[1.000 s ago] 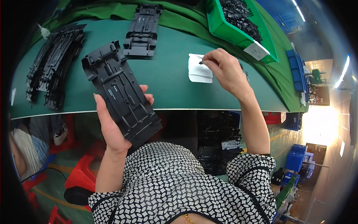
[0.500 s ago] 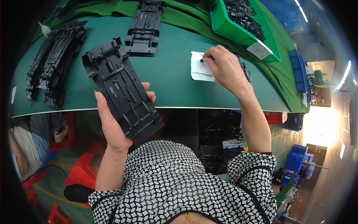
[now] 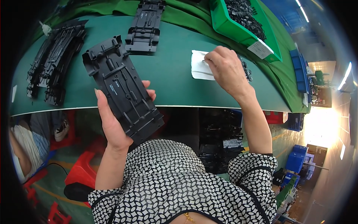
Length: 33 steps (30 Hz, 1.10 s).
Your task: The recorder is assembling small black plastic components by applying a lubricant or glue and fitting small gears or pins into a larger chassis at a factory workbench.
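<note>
My left hand (image 3: 115,128) is closed around a long black plastic chassis plate (image 3: 121,87), thumb along one edge and fingertips at the other. The plate is tilted above the table's near edge, its ribbed, moulded side facing up. Further right, my right hand (image 3: 228,70) hovers over a white sheet (image 3: 199,67) on the table. Its thumb and forefinger are pinched together near the sheet; what is between them, if anything, is too small and hidden to name. Partly behind this hand lie small black parts (image 3: 246,70).
More black chassis plates (image 3: 57,58) lean together at the left, and another plate (image 3: 144,30) lies at the back. A green bin (image 3: 238,35) full of small black parts stands at back right. Red stools (image 3: 82,170) and a seated person's leg (image 3: 22,149) are at lower left.
My right hand has shifted slightly right over the white sheet, and the dark piece seen at its fingertips earlier no longer shows. The left hand and chassis plate have hardly moved.
</note>
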Motion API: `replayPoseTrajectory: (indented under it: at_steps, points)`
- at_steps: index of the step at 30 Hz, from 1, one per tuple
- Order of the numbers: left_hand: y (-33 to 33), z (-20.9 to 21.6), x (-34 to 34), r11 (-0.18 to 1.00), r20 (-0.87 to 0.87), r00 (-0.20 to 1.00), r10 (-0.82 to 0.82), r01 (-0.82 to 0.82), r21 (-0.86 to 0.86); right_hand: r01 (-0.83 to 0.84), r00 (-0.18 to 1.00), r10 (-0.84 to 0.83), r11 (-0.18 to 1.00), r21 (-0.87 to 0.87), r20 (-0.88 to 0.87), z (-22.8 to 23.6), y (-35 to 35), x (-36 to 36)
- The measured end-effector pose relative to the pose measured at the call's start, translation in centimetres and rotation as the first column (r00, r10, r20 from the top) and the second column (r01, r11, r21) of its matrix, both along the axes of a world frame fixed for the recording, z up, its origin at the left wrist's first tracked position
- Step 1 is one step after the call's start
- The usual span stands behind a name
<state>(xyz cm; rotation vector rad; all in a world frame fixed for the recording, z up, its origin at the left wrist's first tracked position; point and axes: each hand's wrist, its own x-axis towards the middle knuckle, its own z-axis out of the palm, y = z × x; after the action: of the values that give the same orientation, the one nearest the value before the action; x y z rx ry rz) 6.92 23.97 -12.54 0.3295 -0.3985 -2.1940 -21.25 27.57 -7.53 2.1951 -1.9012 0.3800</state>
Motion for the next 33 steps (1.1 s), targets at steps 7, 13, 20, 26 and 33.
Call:
replayPoseTrajectory:
  at_steps: [7, 13, 20, 26, 33]
  points:
    - [0.0, 0.2, 0.0, 1.000, 0.027, 1.000, 0.008, -0.008, -0.009, -0.039, 0.999, 0.040, 0.999, 0.035, -0.017, 0.2, -0.1, 0.2]
    - [0.0, 0.2, 0.0, 1.000, 0.050, 0.999, 0.011, -0.011, -0.007, -0.037, 0.999, 0.037, 0.998, 0.043, 0.012, 0.5, 0.0, 0.0]
    - [0.1, 0.4, 0.0, 1.000, 0.024, 1.000, 0.003, -0.003, 0.001, 0.165, 0.890, -0.216, 0.974, 0.157, 0.403, 0.8, 0.5, 0.1]
    - [0.0, 0.4, -0.1, 1.000, 0.013, 1.000, 0.005, -0.006, 0.018, 0.031, -0.146, -0.332, 0.940, 0.340, 0.932, 2.2, 1.3, 0.1]
    - [0.0, 0.4, 0.0, 1.000, 0.026, 1.000, 0.011, -0.011, -0.007, -0.228, -0.490, -0.356, 0.933, 0.277, 0.796, 1.6, 3.0, 0.7]
